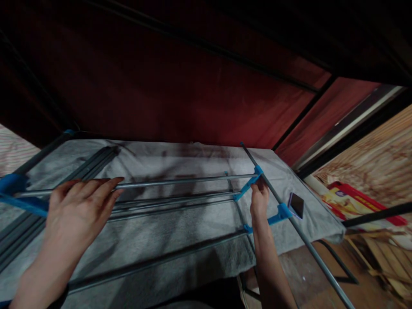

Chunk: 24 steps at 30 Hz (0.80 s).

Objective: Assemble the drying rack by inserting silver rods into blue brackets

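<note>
My left hand [77, 210] is closed over a thin metal tube [186, 182] near its left end, fingers lying along and around it. Beside that hand is a blue plastic connector [14, 185] that the tube's left end meets. My right hand [259, 198] grips a slanted blue plastic bracket [246, 189] at the tube's right end; its fingertips are partly hidden. This bracket sits on a long grey pole [271, 189]. A second blue bracket [276, 219] joins the same pole nearer to me. More thin tubes [180, 201] run between the two sides.
Several grey poles [96, 162] lie bundled at the left on a grey cloth [180, 236]. A phone [296, 205] rests right of the long pole. Behind stands a dark red fabric panel [193, 94]. At the right are a red and yellow package [357, 201] and wooden slats [386, 257].
</note>
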Tool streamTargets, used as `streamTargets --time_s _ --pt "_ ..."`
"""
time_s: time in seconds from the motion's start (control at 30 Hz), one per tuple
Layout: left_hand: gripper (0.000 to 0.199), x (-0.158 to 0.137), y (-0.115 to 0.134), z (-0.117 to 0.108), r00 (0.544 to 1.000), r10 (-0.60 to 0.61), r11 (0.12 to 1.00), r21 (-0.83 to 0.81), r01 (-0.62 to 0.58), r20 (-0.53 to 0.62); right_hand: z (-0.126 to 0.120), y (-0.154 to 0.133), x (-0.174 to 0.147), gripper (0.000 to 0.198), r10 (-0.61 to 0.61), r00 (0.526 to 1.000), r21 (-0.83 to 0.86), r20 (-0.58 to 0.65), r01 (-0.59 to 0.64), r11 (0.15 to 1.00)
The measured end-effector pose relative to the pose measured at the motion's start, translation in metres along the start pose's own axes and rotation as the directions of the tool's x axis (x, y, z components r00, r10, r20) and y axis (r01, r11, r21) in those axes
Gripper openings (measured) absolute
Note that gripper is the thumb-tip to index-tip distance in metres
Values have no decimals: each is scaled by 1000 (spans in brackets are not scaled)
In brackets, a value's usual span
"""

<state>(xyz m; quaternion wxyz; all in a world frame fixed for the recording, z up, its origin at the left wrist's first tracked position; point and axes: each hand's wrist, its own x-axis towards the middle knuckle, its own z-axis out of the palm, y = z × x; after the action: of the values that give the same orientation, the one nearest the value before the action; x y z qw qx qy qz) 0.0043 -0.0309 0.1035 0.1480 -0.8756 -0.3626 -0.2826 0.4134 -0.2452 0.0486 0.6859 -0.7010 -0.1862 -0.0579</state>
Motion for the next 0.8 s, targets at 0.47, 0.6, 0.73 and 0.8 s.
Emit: streamTargets --time_s 0.47,0.6,0.73,0.8 --pt "49 -37 51 21 975 95 904 -392 -169 -202 -11 45 -40 59 30 994 8 -106 -29 1000" --pt "35 -52 63 52 986 164 877 -459 -142 9 -12 40 -76 32 -62 968 -185 244 109 977" --pt "36 -61 67 67 976 138 865 -500 -35 171 14 15 -74 32 -136 652 -139 746 353 925" --pt "36 -63 68 66 968 125 861 -509 2 216 41 7 -65 33 -133 550 -114 825 392 913"
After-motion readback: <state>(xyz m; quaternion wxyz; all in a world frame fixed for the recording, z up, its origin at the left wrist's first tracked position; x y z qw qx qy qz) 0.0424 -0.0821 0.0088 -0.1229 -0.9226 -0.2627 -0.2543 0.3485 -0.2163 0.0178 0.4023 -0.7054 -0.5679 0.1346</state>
